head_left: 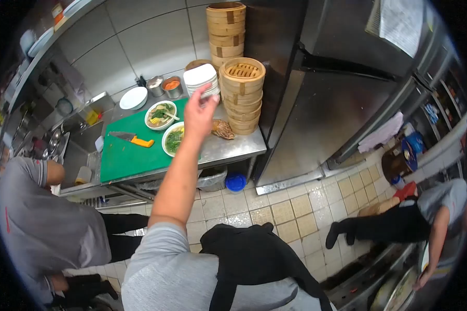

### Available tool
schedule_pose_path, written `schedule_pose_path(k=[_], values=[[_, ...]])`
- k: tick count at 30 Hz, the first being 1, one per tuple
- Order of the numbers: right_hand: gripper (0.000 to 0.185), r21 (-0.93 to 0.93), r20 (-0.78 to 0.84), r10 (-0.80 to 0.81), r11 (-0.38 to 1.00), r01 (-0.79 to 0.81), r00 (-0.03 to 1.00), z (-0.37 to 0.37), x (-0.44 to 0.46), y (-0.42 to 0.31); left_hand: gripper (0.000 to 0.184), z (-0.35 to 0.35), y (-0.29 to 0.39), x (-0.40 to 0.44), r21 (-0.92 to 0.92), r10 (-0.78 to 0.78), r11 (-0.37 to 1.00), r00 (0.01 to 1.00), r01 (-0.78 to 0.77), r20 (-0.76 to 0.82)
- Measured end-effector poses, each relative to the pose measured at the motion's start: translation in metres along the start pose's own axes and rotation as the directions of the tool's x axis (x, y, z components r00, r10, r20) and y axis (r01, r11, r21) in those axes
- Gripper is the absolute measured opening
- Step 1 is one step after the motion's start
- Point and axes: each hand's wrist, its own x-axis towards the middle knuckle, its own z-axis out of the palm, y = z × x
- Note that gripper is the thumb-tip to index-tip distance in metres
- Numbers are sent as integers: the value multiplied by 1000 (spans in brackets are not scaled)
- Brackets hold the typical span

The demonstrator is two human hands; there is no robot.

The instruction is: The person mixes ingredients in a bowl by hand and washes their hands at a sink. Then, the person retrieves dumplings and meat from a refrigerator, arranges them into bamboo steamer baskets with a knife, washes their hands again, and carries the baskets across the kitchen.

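Observation:
My left hand [200, 111] reaches out over the prep counter, its fingers and thumb apart, with nothing seen in its grip. Right behind the fingertips stands a stack of square white dishes [201, 75]; whether I touch it cannot be told. Below the hand, a white bowl of chopped greens [173, 139] is partly covered by my forearm. Beside it sits a second bowl with greens and a spoon [161, 115]. A knife with a yellow handle [132, 139] lies on the green cutting board [122, 163]. My right hand is out of view.
Bamboo steamers [241, 98] are stacked at the counter's right end, beside a steel refrigerator [332, 114]. Metal containers [172, 86] and a white bowl [133, 98] line the back. Co-workers stand at left [52, 212] and right [410, 223]. A blue lid [235, 182] is below the counter.

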Motion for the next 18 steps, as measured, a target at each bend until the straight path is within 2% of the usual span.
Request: schedule_pose_path(k=[3,4,5,6,7,8,10,12,14,16,17,18], values=[[43,-183,-21,-188,966,181,982,-25,91,49,48,-8,27,66,195,184,965,982,-174,-33],[44,-292,-46,-300,916,274,953,-105,64,-15,50,-8,39,88,281,171,947,985,-155,-31],[45,15,-80,102,995,-101,992,-223,17,-85,53,-10,40,112,362,155,923,987,-133,-33],[48,-7,-270,-113,993,115,956,-211,76,-49,55,-10,39,137,507,279,832,960,-226,-29],[52,279,-371,-48,947,161,928,-298,29,-129,57,-11,36,163,640,398,706,918,-303,-4],[53,394,-444,-69,881,264,893,-325,44,-149,57,-9,32,186,645,401,703,916,-298,-14],[50,477,-475,-181,769,425,861,-409,10,-237,60,1,24,231,752,371,617,928,-233,-17],[47,483,-545,-312,642,596,778,-457,-7,-303,62,13,16,270,754,319,631,947,-183,-37],[49,402,-642,-424,523,752,638,-493,-29,-369,63,27,7,299,751,261,647,964,-129,-59],[54,232,-696,-495,531,815,521,-527,-57,-429,71,43,0,324,761,109,643,994,-80,13],[54,223,-696,-498,535,815,518,-540,-67,-456,79,49,-5,338,722,32,690,999,-50,39],[56,112,-735,-528,524,844,426,-550,-74,-480,82,58,-20,354,792,100,599,992,-123,78]])
